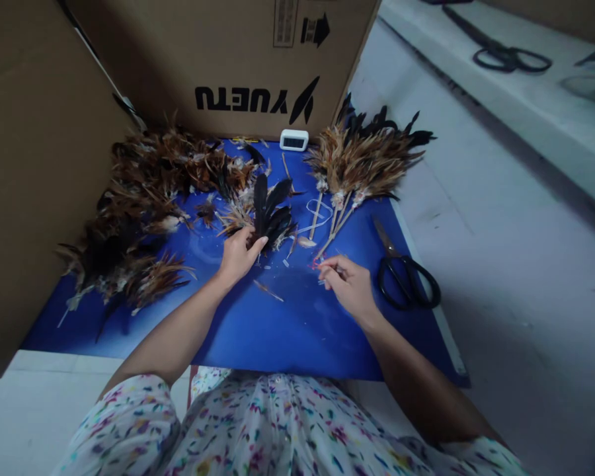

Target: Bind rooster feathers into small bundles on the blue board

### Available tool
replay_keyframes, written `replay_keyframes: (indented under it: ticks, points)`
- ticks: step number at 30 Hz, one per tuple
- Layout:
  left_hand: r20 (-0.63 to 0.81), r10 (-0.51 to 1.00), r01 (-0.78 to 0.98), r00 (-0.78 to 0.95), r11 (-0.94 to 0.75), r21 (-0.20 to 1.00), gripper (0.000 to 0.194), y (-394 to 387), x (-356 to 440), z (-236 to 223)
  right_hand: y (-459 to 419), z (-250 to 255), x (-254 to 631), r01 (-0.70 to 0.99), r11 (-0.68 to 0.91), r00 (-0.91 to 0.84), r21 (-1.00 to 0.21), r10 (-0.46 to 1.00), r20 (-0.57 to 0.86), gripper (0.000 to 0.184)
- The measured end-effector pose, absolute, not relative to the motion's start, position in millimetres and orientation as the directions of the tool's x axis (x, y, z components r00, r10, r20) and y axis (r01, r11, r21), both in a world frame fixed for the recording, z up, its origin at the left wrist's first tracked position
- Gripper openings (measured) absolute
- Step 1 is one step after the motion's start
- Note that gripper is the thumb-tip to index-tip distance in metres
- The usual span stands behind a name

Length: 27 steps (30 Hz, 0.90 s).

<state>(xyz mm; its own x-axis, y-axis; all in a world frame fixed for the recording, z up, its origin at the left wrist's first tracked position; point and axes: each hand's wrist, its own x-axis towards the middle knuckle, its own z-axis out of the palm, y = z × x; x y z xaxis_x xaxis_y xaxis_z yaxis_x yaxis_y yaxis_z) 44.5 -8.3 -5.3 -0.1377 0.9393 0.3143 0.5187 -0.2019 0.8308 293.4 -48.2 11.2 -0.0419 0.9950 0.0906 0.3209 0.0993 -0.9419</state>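
Observation:
My left hand [240, 254] is closed on the base of a small bunch of dark feathers [272, 208], with thumb on top and the tips fanned away from me. Paler brown feathers [235, 215] lie beside that bunch. At the right, my right hand [347, 281] has its fingers curled in a pinch beside something small and red [317, 262]. What the pinch holds is too small to name. Just beyond it end the sticks of several feather bundles [371, 158]. Black-handled scissors [406, 277] lie to the right of this hand.
On the blue tabletop [277, 337], a heap of brown feathers [163, 172] fills the left. A small white digital display [294, 140] stands before the cardboard box [228, 53]. A clear loop of strip [320, 215] lies mid-table. More scissors [506, 56] rest on the ledge.

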Motion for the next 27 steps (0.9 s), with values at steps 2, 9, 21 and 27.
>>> replay_keyframes:
  ticks: [2, 9, 21, 27]
  points:
    - [0.36, 0.915, 0.532, -0.18, -0.218, 0.818, 0.012, -6.9, 39.1, 1.5, -53.9, 2.9, 303.5, 0.478, 0.194, -0.025, -0.857, 0.978, 0.208, 0.016]
    - [0.495, 0.767, 0.751, -0.409, -0.025, 0.659, 0.011, 37.4, -29.1, 21.3, -52.5, -8.2, 308.7, 0.646, 0.508, -0.203, -0.569, 0.833, 0.514, 0.017]
    - [0.031, 0.944, 0.882, -0.33, 0.297, 0.366, 0.03, 117.9, -85.8, 25.1, -52.0, -8.5, 309.8, 0.701, 0.565, -0.269, -0.435, 0.775, 0.572, 0.017]
    - [0.118, 0.949, 0.83, -0.294, 0.192, 0.524, 0.021, 115.5, -92.7, 25.2, -48.1, -8.1, 316.4, 0.764, 0.52, -0.238, -0.383, 0.778, 0.581, 0.017]
